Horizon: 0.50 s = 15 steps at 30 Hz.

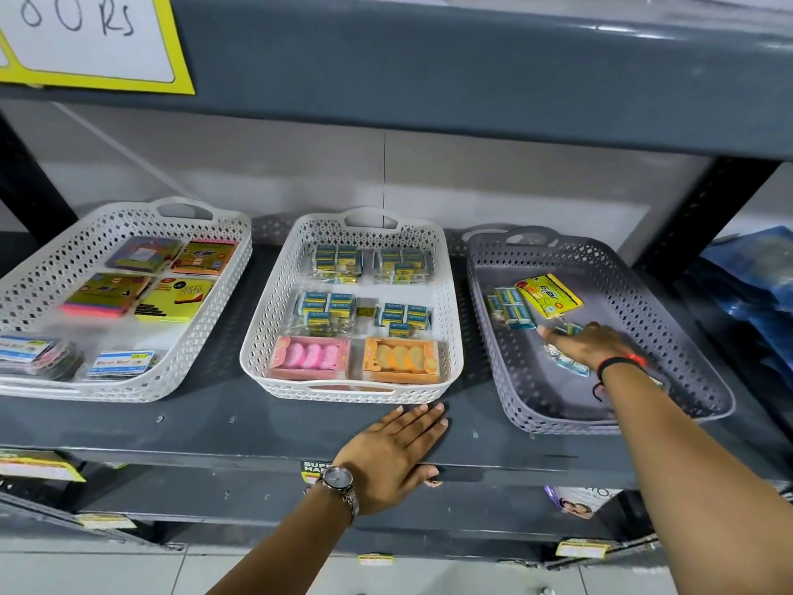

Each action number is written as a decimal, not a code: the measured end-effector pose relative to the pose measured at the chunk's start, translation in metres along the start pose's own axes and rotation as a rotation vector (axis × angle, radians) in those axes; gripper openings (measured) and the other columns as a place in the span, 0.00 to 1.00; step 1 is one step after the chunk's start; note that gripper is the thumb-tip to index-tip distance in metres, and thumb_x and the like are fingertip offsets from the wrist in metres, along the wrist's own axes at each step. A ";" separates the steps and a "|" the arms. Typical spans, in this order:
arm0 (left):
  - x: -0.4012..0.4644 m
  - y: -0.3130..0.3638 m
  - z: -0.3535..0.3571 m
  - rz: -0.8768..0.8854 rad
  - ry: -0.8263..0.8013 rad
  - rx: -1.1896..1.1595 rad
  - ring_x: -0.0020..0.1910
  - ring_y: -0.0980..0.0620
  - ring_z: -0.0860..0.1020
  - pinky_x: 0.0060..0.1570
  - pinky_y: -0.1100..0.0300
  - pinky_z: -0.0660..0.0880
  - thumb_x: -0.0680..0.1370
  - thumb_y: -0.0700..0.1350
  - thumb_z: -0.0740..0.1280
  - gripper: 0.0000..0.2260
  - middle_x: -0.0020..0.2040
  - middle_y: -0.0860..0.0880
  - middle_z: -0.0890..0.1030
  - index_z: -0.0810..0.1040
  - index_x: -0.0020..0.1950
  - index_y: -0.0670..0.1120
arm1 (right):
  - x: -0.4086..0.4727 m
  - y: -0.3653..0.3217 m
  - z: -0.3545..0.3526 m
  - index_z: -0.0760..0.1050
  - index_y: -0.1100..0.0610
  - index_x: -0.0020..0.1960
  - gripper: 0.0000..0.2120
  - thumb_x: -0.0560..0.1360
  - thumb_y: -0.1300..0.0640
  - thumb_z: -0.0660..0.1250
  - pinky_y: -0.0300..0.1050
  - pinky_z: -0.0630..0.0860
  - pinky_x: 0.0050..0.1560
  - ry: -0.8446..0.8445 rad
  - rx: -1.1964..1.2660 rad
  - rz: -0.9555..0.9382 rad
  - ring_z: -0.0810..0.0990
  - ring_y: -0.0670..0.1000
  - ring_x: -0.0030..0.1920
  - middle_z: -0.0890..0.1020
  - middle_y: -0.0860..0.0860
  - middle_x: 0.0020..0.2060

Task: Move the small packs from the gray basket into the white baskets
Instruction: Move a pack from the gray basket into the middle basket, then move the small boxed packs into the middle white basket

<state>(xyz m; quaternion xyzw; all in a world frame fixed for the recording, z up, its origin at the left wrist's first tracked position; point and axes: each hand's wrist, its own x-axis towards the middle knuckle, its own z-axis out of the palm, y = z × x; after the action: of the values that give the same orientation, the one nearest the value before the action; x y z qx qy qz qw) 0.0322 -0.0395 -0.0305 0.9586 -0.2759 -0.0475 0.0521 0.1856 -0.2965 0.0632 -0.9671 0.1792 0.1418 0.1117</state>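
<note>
The gray basket (669,302) stands at the right of the shelf. Inside it lie a yellow pack (549,295), a blue eraser pack (510,307) and a clear blue pack (568,362). My right hand (585,343) reaches into the gray basket, palm down over the clear blue pack, fingers pointing left; whether it grips the pack is hidden. The middle white basket (450,337) holds several blue eraser packs plus a pink and an orange box. The left white basket (206,328) holds sticky-note pads. My left hand (392,455) lies flat on the shelf edge, fingers apart.
The dark gray shelf (214,427) carries all three baskets, with an upper shelf board close above. A yellow-framed price sign (90,40) hangs at the top left. Blue packaged goods (755,285) sit right of the gray basket. Price labels line the shelf below.
</note>
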 end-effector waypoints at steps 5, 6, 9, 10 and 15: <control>0.001 0.002 -0.002 0.027 0.005 -0.028 0.70 0.56 0.38 0.67 0.55 0.31 0.69 0.64 0.25 0.41 0.72 0.55 0.39 0.47 0.78 0.48 | 0.009 -0.009 0.009 0.63 0.64 0.68 0.43 0.66 0.35 0.67 0.55 0.74 0.62 0.041 0.021 0.066 0.73 0.62 0.63 0.70 0.63 0.66; 0.001 0.001 -0.003 0.017 0.003 -0.013 0.72 0.57 0.41 0.69 0.56 0.35 0.71 0.63 0.26 0.40 0.74 0.54 0.42 0.49 0.78 0.48 | 0.009 -0.008 0.011 0.65 0.64 0.67 0.41 0.64 0.38 0.70 0.55 0.76 0.60 0.045 0.042 0.068 0.75 0.62 0.60 0.72 0.63 0.63; -0.001 -0.001 -0.004 -0.036 -0.050 -0.038 0.68 0.55 0.69 0.66 0.56 0.65 0.80 0.58 0.33 0.33 0.71 0.51 0.69 0.70 0.70 0.49 | 0.011 -0.006 0.012 0.68 0.65 0.61 0.36 0.62 0.45 0.73 0.55 0.80 0.53 0.036 0.148 0.074 0.78 0.63 0.55 0.76 0.63 0.58; -0.002 0.000 -0.003 -0.046 -0.054 -0.059 0.65 0.55 0.73 0.62 0.56 0.69 0.81 0.57 0.35 0.32 0.68 0.52 0.73 0.73 0.68 0.49 | 0.009 -0.006 0.008 0.68 0.65 0.61 0.35 0.62 0.46 0.73 0.54 0.80 0.53 0.020 0.178 0.080 0.78 0.63 0.55 0.77 0.63 0.59; -0.001 -0.004 0.002 -0.026 0.004 0.002 0.64 0.54 0.75 0.62 0.55 0.67 0.81 0.56 0.36 0.31 0.67 0.51 0.75 0.74 0.67 0.49 | -0.008 -0.015 -0.024 0.66 0.64 0.66 0.32 0.69 0.49 0.71 0.49 0.72 0.59 0.016 0.246 0.002 0.71 0.62 0.65 0.70 0.63 0.67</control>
<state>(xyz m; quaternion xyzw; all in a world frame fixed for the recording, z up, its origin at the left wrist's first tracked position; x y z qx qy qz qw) 0.0333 -0.0361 -0.0325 0.9622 -0.2634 -0.0458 0.0511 0.1897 -0.2872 0.0907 -0.9471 0.1968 0.1113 0.2278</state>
